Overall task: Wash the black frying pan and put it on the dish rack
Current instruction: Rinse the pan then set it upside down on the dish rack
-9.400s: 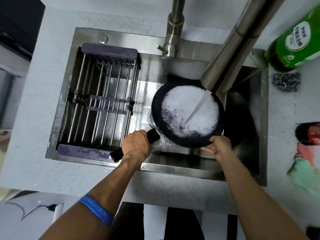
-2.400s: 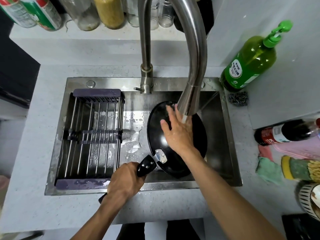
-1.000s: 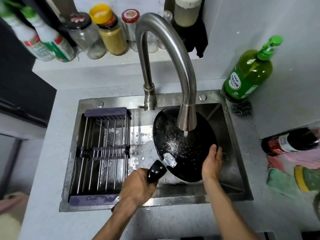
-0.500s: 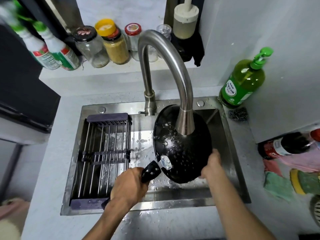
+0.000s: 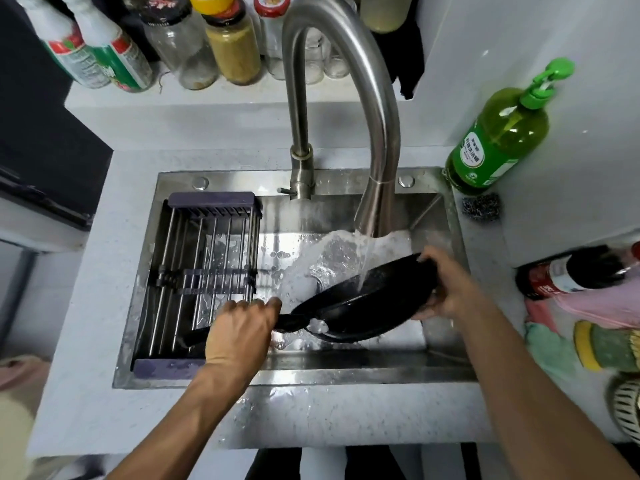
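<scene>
The black round frying pan (image 5: 367,299) is held over the shiny steel sink (image 5: 446,368), tipped so that its far edge is higher than its near edge. It is held by two hands. The left hand (image 5: 242,332) is wrapped tight around the long black handle (image 5: 195,337), and the end of the handle sticks out over the dish rack. The right hand (image 5: 446,287) is closed on the far right edge of the pan. One stream of water is poured from the tall curved steel tap (image 5: 367,109) onto the pan, and it is splashed off to the left. One dish rack with thin steel bars and purple ends (image 5: 204,271) is set in the left part of the sink, and nothing is seen on it. One green soap bottle with a pump top (image 5: 498,133) is stood at the right back corner. One grey wire scrubber (image 5: 481,207) is laid just beside it.
</scene>
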